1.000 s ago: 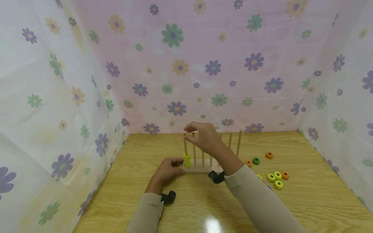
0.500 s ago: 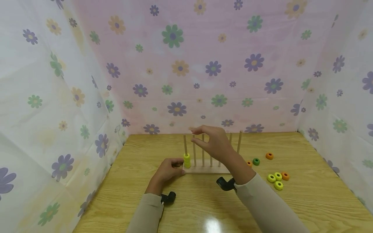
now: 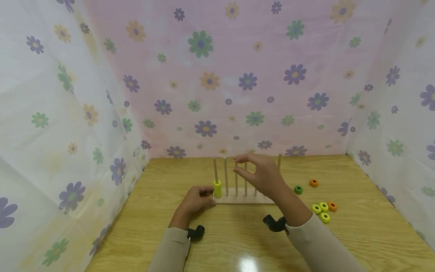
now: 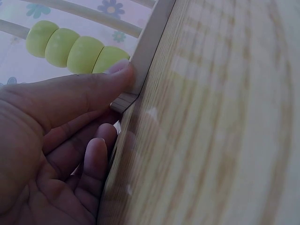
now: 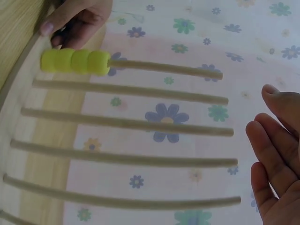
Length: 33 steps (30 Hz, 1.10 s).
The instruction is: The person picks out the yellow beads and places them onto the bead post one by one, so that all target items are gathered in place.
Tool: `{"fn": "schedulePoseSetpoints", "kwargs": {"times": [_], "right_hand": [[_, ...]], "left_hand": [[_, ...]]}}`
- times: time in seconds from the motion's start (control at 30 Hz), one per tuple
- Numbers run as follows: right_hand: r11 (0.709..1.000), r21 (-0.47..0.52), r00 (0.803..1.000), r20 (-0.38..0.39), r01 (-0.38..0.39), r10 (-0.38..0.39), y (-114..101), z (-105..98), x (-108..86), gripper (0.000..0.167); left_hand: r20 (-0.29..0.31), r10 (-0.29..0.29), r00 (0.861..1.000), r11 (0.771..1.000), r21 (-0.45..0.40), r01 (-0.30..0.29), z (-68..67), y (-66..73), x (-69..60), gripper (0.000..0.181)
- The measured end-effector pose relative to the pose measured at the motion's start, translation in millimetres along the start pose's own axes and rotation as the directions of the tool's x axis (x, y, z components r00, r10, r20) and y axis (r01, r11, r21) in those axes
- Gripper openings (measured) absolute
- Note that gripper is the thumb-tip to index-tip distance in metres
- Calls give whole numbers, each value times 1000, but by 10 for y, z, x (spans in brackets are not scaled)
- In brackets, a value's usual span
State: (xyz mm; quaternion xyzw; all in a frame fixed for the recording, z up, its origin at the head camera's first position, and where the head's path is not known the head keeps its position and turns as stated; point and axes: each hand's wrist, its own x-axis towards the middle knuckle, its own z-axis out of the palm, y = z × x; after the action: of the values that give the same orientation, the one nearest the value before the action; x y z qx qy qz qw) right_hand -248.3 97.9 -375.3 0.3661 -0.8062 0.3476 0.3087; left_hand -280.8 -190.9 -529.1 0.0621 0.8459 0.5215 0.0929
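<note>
A wooden bead rack with a long flat base and several upright pegs stands on the table. Its leftmost peg carries a stack of several yellow beads, which in the left wrist view appear as rounded yellow beads beside the thumb. My left hand grips the left end of the base, thumb on the front. My right hand hovers in front of the middle pegs, its thumb and fingers apart. In the right wrist view that right hand is empty, off the peg tips.
Loose beads lie on the table right of the rack: several yellow beads, a green bead and orange beads. My right forearm covers part of that area. Flowered cloth encloses the table at the back and sides.
My right hand has moved rightward and slightly down, from the top of the leftmost peg toward the middle pegs. My left hand and the yellow stack have stayed in place.
</note>
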Motion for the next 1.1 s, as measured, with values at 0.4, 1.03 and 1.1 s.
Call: {"fn": "schedulePoseSetpoints", "kwargs": {"times": [0.4,1.03,1.1], "right_hand": [[996,-90,999,-48,1,-5,114,-174,-288,29],[979,-158,987,-121,-127,108,410,-531,-758,33],[977,-159,983,-135,-144,123,456,-572,-815,32]], "left_hand": [[0,-4,1000,1000,13,4,-8,-6,-41,53],[6,21,1000,1000,6,-21,-4,6,-32,53],[8,26,1000,1000,6,-27,4,-8,-24,53]]}}
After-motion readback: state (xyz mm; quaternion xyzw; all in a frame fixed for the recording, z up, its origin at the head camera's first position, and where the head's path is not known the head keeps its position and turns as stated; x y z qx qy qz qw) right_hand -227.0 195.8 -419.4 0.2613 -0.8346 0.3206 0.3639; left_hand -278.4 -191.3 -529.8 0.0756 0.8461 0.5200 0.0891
